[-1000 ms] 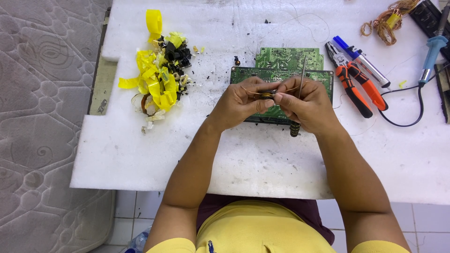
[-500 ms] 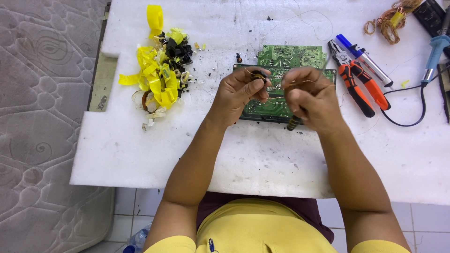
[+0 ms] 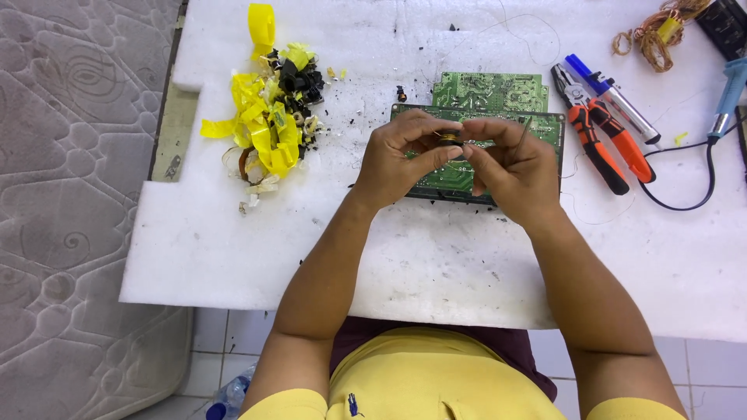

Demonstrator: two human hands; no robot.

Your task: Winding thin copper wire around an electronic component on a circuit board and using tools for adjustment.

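Quilted grey mattress (image 3: 70, 194): fills the far left, its edge running alongside the bench.

Bench (image 3: 233, 257): white foam-like slab, speckled with dark crumbs; left edge notched, near edge straight above a tiled floor. Bare room lies at front left and along the front edge.

Scrap heap (image 3: 268, 117): yellow tape strips, black bits and pale shreds, upper left, well apart from the hands.

Left hand (image 3: 401, 159): raised over the boards, grip closed, thumb and fingers pinching the left side of the small coil.

Small coil (image 3: 450, 140): the piece in hand; small, dark, roundish, with coppery-gold winding showing; mostly covered by fingertips, finer detail cannot be told. It sits between the two grips, at the meeting of both sets of fingertips, held above the upper part of the near board.

Green circuit boards (image 3: 486, 92): two, one partly overlapping the other, flat on the bench beneath the hands.

Right hand (image 3: 513, 167): grip closed, fingertips pinching at the coil's right side; a thin wire strand shows near them.

Orange-handled pliers (image 3: 599, 140): just right of the boards, lying diagonally.

Blue-and-white marker pen (image 3: 615, 97): beside the pliers.

Copper wire tangle (image 3: 657, 35): upper right.

Soldering iron (image 3: 727, 93): blue handle at the right edge, black cord looping toward the pliers. The right side is crowded.
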